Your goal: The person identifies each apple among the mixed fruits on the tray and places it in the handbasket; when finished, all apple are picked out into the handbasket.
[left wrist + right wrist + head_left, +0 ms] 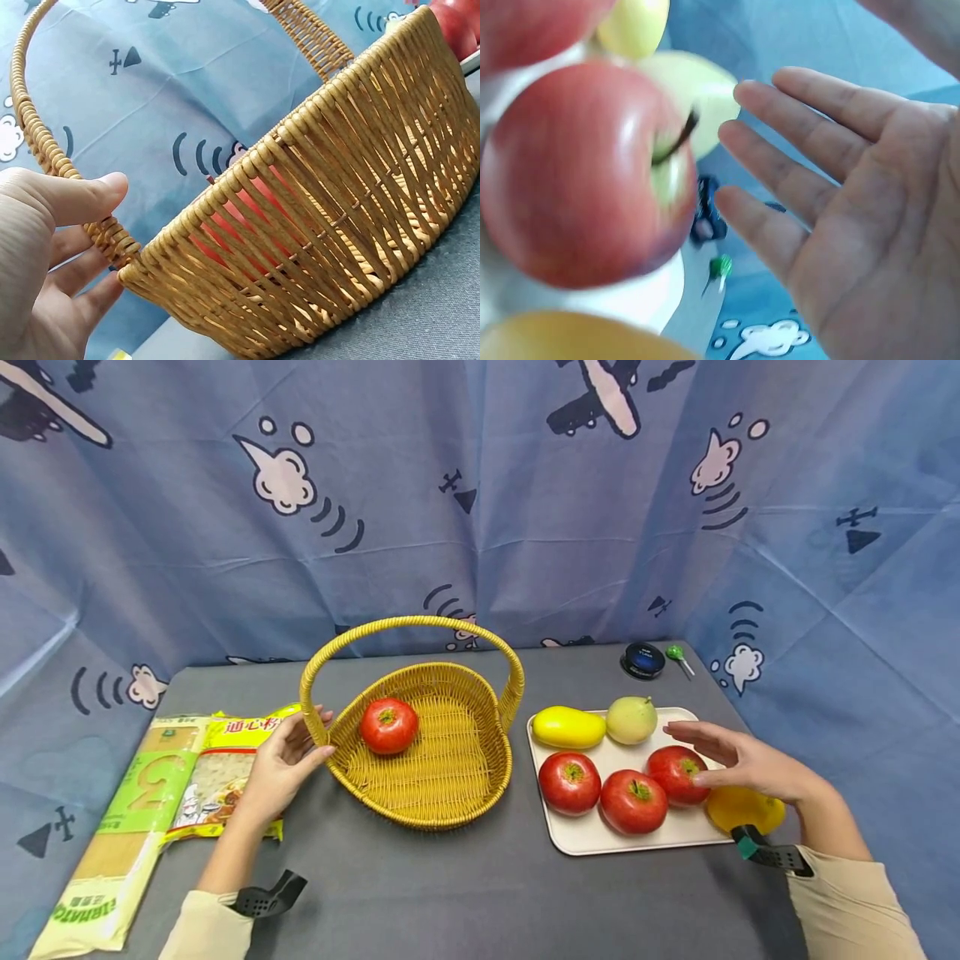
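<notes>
While the left hand (281, 768) is gripping a yellow woven wicker basket (442, 743) low on its handle (412, 622), one round red apple (388, 727) is lying inside, leftward. Over a white rectangular tray's (573, 835) right edge, the right hand (753, 764) is hovering, fingers and thumb apart, partly screening a yellow fruit (731, 810). Three glossy red apples (633, 803), an oval yellow fruit (568, 727) and a pale green pear (632, 720) are sharing the tray. A dark round tin (642, 660) and green lollipop (677, 653) are occupying the bench's (390, 893) far right corner; a long noodle packet (138, 802) and yellow pasta bag (217, 789) are lining its left edge.
</notes>
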Available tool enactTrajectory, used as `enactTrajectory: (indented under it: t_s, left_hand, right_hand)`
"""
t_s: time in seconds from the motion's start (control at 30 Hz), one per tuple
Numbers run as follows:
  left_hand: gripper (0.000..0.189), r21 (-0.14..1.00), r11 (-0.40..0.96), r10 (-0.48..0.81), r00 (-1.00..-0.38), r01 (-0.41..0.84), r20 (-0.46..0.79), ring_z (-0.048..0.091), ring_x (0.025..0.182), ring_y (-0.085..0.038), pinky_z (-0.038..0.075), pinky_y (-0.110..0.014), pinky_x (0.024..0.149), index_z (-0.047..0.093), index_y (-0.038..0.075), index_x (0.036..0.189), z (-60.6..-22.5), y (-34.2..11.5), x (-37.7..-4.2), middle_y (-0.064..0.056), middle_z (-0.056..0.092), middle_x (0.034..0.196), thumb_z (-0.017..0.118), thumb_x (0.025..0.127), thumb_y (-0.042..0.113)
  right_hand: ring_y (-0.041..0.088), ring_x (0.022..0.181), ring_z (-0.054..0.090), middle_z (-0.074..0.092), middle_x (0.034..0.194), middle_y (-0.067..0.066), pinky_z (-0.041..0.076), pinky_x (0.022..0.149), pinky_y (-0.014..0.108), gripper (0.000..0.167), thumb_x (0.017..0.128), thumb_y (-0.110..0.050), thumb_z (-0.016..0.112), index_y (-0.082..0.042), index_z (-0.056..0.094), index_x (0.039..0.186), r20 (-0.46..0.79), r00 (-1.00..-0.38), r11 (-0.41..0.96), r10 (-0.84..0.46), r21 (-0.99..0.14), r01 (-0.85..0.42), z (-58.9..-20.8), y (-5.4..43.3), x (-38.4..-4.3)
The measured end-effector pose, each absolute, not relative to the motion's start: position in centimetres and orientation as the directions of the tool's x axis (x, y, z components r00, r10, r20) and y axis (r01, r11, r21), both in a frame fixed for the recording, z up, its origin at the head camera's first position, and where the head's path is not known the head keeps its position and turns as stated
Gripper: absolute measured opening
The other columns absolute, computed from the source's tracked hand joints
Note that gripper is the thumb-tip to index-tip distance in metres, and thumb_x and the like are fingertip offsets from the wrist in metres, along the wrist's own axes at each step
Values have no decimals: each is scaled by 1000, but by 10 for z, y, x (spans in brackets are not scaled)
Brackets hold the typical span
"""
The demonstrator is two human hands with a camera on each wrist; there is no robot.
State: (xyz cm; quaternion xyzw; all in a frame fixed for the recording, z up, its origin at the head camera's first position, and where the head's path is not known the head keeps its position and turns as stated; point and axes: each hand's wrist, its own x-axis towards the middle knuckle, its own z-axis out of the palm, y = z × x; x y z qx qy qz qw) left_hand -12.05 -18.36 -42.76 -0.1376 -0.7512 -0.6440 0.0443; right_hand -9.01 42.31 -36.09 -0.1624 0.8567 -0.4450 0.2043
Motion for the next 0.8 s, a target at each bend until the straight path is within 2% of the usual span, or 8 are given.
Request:
enactTrajectory:
  t_s: [0.1,0.23,0.33,0.43,0.47,0.6,0.7,0.8]
  left_hand:
    - [53,955,135,157,-958,263,242,50,122,-3,41,-10,99,42,2,138,-427,-184,-121,-28,47,135,62,90,2]
    - [54,955,133,159,-957,263,242,50,122,-3,41,-10,99,40,-2,138,-428,-184,-121,-27,48,135,62,90,1]
    - [55,955,131,158,-957,264,243,51,122,-3,41,-10,99,38,-6,138,-428,-184,-121,-22,50,135,63,89,1]
    - [56,956,126,158,-956,266,245,51,122,-3,42,-10,99,38,-7,138,-428,-184,-122,-18,52,134,63,89,1]
    - [55,956,124,157,-956,266,246,51,122,-3,42,-10,99,38,-6,138,-428,-184,-122,-17,53,134,63,89,0]
    - [54,956,120,156,-956,268,249,52,122,-4,42,-11,99,41,-1,138,-428,-184,-122,-13,54,133,63,89,0]
    - [53,956,117,155,-956,268,249,52,122,-4,43,-12,99,42,1,137,-428,-184,-122,-1,56,130,63,89,0]
    - [53,956,111,161,-954,272,252,52,122,-5,43,-12,99,42,1,138,-428,-183,-122,10,56,127,63,89,0]
  right_hand:
    - [-15,119,41,45,133,-24,41,96,11,60,89,-8,61,0,35,143,-270,-853,597,-446,-800,-59,-363,431,-94]
    - [-10,119,45,43,144,6,46,96,23,63,89,-15,62,-1,34,144,-373,-823,657,-427,-754,1,-366,439,-100]
    - [-3,121,46,35,146,26,47,96,26,65,89,-17,62,0,33,144,-424,-794,672,-436,-740,26,-369,443,-103]
    - [-4,119,47,32,146,30,47,94,22,65,89,-16,62,3,32,144,-446,-769,659,-458,-751,44,-372,446,-106]
    - [-9,116,46,32,146,30,45,92,18,65,89,-15,62,3,32,144,-454,-764,657,-459,-752,52,-372,447,-107]
    - [-15,107,43,32,144,32,45,89,20,67,88,-16,64,2,32,144,-480,-750,673,-455,-737,64,-375,450,-110]
    - [-9,107,46,35,142,31,46,89,26,69,86,-19,66,0,33,144,-495,-749,715,-441,-698,40,-377,450,-113]
    - [9,113,47,38,140,30,45,91,35,73,84,-21,68,-1,32,145,-513,-745,752,-427,-659,23,-378,450,-116]
